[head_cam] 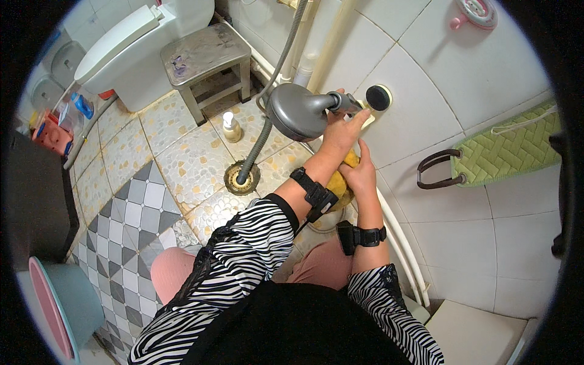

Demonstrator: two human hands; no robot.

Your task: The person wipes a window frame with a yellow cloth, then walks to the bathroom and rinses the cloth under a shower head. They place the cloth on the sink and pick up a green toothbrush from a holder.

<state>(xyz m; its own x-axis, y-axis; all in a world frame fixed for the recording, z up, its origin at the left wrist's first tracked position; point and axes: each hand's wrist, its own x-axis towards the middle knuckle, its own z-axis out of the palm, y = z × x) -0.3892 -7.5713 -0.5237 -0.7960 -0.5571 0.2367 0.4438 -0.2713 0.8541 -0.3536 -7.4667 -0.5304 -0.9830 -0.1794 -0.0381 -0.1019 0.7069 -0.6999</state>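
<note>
A grey shower head (296, 112) with a short curved neck is in front of me near the tiled wall. My left hand (344, 127) wraps around its handle, a fingertip showing above and the thumb at the right. Some of those fingers are hidden behind the handle. Just below, my right hand (362, 175) holds a yellow cloth (338, 186), which hangs partly behind my left forearm. Close to the left thumb, a round black-faced fitting (378, 97) with a pale rim sits against the wall.
A metal stool (207, 52) stands beside the toilet (123, 50). A pump bottle (232, 127) is on the floor near the drain (242, 178), where a grey hose (255, 148) enters. White pipes (401, 237) run along the wall. A green quilted item (506, 146) hangs right; a basin (68, 305) is left.
</note>
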